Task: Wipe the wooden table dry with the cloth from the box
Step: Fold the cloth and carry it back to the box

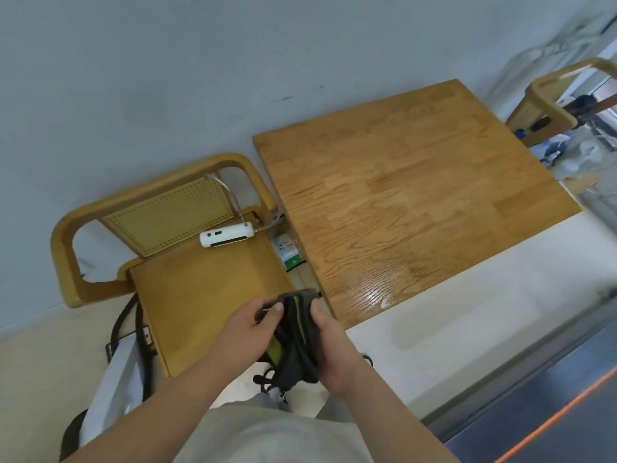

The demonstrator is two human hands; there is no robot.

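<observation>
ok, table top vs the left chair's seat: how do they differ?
The table top has a glossy, wet-looking patch at its near corner; the chair seat looks matte. The table top is larger than the chair seat, which carries a white corded device. Both are light wood.

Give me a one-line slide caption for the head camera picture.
Left hand and right hand hold a bunched grey cloth beside the wooden table, whose near edge glistens.

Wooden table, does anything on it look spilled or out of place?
Yes. A glossy wet patch shines on the table near its closest corner, while the rest of the wood looks dull. The cloth is gripped by the left hand and right hand beside that corner, not on the tabletop.
</observation>
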